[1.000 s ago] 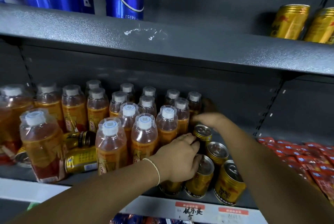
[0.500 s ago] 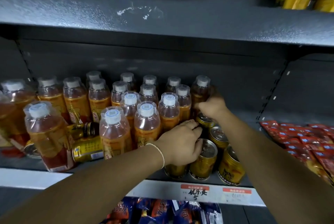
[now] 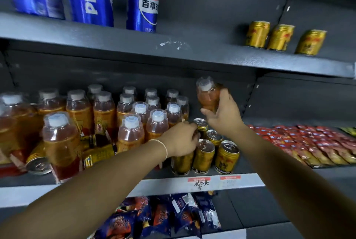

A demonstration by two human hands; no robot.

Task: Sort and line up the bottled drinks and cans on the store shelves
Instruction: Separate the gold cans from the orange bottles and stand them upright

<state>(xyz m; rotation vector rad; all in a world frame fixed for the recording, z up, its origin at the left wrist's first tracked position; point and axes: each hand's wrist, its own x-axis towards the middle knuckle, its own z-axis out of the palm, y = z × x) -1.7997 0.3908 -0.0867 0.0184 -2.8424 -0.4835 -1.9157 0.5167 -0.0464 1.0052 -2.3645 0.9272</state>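
Over on the left, leave the tipped cans (image 3: 100, 154) lying among the standing tea bottles (image 3: 131, 132) for now, and steady the front gold can (image 3: 182, 163) with the left hand (image 3: 181, 140) curled over its top. Moving right, with the right hand (image 3: 225, 117) wrapped round the lifted bottle (image 3: 208, 94), raised clear at the back of the upright can row (image 3: 227, 157), carry high over those lids, then lower straight in among the tea bottles, label forward, base flat on the middle shelf (image 3: 246, 179), no nudging the neighbours.
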